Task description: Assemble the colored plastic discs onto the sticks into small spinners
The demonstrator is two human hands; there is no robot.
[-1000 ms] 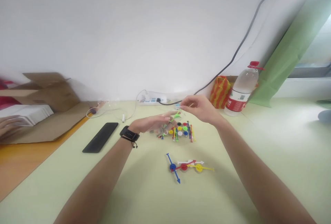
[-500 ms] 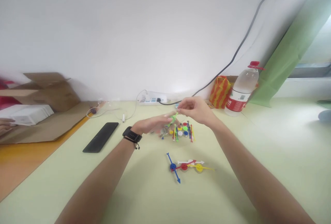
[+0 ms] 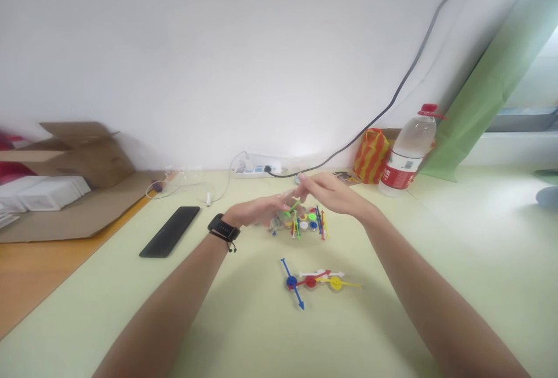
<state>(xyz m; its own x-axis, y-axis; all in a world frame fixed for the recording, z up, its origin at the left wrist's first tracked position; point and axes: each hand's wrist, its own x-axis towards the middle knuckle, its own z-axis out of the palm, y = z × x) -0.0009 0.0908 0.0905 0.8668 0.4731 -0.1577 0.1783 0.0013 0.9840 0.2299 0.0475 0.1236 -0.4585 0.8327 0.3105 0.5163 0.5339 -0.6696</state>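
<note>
White wall [image 3: 218, 64] fills the far side, and a pale yellow-green table [image 3: 244, 331] runs up to it. At the far right hangs a green curtain [image 3: 488, 87]; at the far left an opened cardboard box [image 3: 96, 157] stands behind stacked white packs [image 3: 52, 193]. Over the middle of the table the two hands meet. The left hand [image 3: 261, 209], a smartwatch [image 3: 224, 228] on its wrist, curls thumb and fingers around a green arrow spinner [image 3: 294, 206], seemingly to steady it from the left. The right hand [image 3: 326, 191] arches in from the right, fingers bunched; I cannot tell whether they pinch the piece, as the fingertips overlap. A large water bottle [image 3: 408, 151] and a striped bag [image 3: 370, 157] stand to the far right, while a black phone-like slab [image 3: 170, 232] lies left, all apart from the hands and out of their way. Beyond them, a power strip [image 3: 255, 173] sits along the wall. Loose spinner parts [image 3: 304, 225] cluster just under the fingers, probably for easy reach; the left hand hides some. Nearer lie four assembled spinners, blue [image 3: 292, 281], red [image 3: 310, 282], white [image 3: 322, 274] and yellow [image 3: 335, 284], perhaps set apart to avoid mixing.
</note>
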